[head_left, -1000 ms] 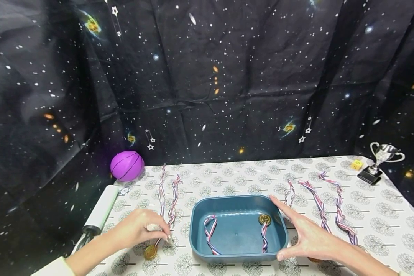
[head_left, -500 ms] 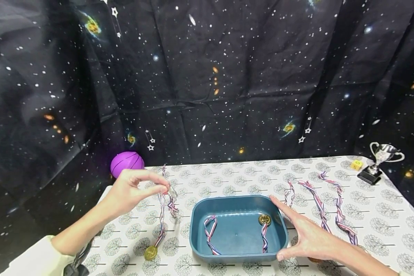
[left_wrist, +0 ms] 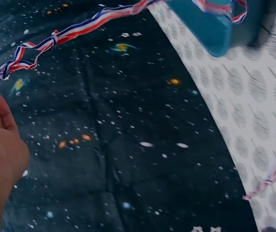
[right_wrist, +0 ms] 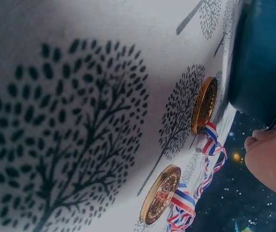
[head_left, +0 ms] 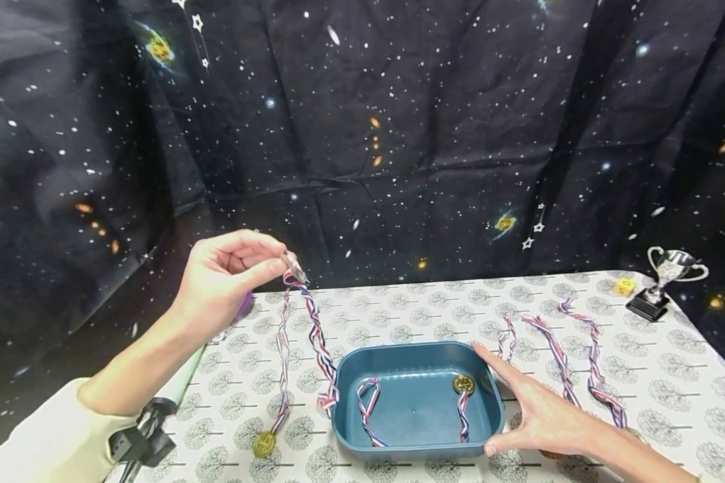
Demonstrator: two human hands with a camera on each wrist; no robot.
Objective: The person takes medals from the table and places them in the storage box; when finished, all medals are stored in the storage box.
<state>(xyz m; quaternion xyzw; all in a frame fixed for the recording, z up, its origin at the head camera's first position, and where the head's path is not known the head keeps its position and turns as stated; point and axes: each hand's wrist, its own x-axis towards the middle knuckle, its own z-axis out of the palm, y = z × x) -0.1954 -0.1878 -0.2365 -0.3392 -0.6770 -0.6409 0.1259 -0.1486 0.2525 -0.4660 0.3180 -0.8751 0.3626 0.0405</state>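
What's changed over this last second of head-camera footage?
The left hand, already pinching the silvery medal, has risen, lifting its striped ribbon off the tablecloth; the ribbon's lower end now hangs by the left rim of the teal bin. Unchanged: the right hand on the bin's right side and the two ribbons inside.

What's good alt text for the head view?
A person's left hand pinches a silvery medal, its striped ribbon hanging down by a teal bin that the right hand touches. Two more ribbons, one showing a gold medal, lie in the bin; a trophy stands far right on the table.
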